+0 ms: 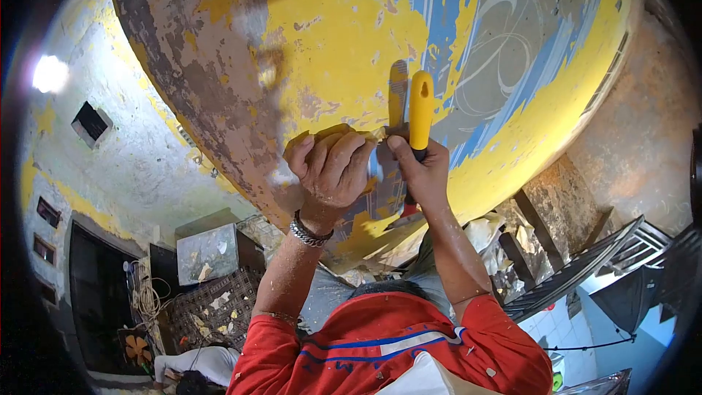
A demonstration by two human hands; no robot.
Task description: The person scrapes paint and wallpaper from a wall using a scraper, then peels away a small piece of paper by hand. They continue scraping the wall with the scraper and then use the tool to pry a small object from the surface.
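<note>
Yellow plastic is what I am watching first: the scraper handle is standing upright in the centre of the frame, and the right hand is closing around its lower end, thumb pressed up the side. The blade itself is mostly hidden; I am only seeing a pale metal strip rising just left of the handle, flat against the ceiling. The left hand is curling shut just beside the right, knuckles toward the camera, fingers bunched on the tool's head or on a loose flake of paint; I cannot tell which. A metal bracelet is sitting on that wrist. Judging from the patchy surface, the layers are coming away unevenly, so I am thinking the blade is best kept at a shallow angle, with the left hand bearing down near the head and the right steering from the handle, pushing under the lifted yellow edges rather than gouging the brown plaster. The tool is lying between and just above both hands, touching the ceiling. At the bottom of the frame the red sleeves are filling the view, and in the lower left another person is crouching.
</note>
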